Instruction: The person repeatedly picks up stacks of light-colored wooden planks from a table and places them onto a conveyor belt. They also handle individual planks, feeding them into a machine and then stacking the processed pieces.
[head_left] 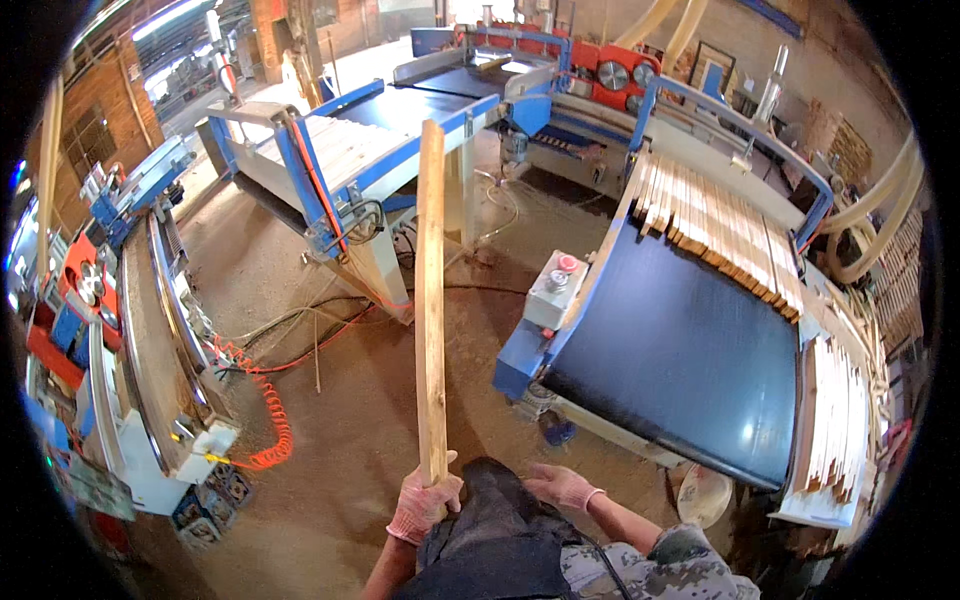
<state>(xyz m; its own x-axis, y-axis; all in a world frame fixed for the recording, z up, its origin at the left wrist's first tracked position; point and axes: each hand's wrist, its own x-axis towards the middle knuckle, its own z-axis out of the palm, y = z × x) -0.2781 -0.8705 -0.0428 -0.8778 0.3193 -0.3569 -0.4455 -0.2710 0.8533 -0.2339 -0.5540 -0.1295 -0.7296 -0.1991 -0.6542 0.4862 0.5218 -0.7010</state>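
Observation:
A long, narrow wooden strip stands nearly upright in front of me. My left hand, in a pinkish knit glove, is closed around its lower end. At my right side, my right hand wears a similar glove and holds nothing visible. Its fingers are loosely stretched beside my dark clothing, with the tips partly hard to make out. The dark conveyor belt lies to the right, apart from that hand. A row of wooden strips lies side by side across the belt's far end.
A grey control box with a red button sits at the conveyor's left edge. More strips are stacked at far right. Another blue-framed machine stands ahead left. A coiled orange hose and cables cross the floor near the left-hand machine.

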